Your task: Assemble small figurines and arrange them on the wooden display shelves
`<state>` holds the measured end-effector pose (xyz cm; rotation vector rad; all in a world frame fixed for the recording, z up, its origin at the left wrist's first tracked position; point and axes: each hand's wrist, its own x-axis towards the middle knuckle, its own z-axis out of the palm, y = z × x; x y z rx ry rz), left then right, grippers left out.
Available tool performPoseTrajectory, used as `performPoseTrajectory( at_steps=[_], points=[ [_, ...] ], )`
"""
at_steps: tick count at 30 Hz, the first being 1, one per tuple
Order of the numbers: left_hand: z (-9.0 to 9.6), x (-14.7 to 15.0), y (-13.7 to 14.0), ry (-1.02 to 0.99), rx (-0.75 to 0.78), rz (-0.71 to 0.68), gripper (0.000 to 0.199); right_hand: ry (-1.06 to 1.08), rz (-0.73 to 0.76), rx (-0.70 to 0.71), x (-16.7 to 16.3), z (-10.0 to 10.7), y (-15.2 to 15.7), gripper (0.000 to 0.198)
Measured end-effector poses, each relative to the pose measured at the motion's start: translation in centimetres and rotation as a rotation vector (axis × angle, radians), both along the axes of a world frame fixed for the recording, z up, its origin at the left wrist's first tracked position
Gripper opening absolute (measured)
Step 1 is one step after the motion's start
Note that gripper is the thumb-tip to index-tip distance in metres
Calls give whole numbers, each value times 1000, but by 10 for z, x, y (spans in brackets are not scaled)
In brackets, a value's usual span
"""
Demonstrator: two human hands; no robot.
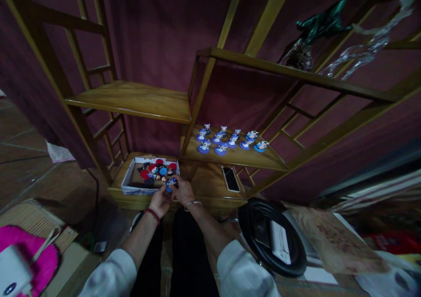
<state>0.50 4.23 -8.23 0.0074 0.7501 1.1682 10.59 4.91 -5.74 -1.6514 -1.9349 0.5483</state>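
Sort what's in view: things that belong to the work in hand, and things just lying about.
Part of the work, it appears:
- blue figurine in the left hand and right hand
- box of jumbled pieces
- shelf figurines

Apparently just lying about:
- phone
- black coil
- pink mat

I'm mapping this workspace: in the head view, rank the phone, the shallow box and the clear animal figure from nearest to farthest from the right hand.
From the right hand:
1. Shallow box, just to its left.
2. Phone, to its right.
3. Clear animal figure, high at the far right.
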Motion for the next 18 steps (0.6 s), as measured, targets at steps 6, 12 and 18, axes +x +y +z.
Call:
performPoseTrajectory(
  at_steps=[6, 12, 18],
  points=[
    [-10, -5, 6, -7, -2, -21, 11, -22, -1, 30, -8, -14, 6, 26],
    [-4, -7, 18, 92, 6, -25, 13, -26, -13, 68, -9, -17, 14, 26],
    [0, -9, 36, 183, 36, -4, 16, -3, -21, 126, -10, -24, 25, 25]
  ],
)
